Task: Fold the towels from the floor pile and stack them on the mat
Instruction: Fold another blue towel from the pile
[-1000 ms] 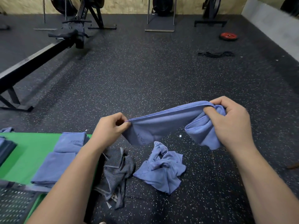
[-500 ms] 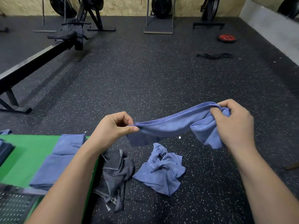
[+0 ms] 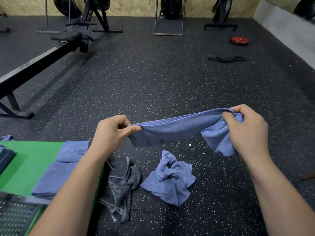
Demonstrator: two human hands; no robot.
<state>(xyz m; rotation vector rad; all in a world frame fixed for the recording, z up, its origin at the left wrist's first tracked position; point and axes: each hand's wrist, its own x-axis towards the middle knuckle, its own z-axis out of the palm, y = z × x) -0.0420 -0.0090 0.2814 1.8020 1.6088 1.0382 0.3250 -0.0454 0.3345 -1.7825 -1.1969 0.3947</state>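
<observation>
One folded towel [image 3: 75, 151] reads "TNESS" upside-down; held towel [image 3: 172, 129] print illegible.

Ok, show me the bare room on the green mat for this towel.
Bare green mat lies between the folded blue towels and the dark stack at left. Right of the mat it is crowded: grey striped towel and crumpled blue towel.

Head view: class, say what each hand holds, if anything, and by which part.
Both hold one blue towel, stretched between them: the left hand pinches one end of its upper edge, the right hand grips the bunched other end.
</observation>
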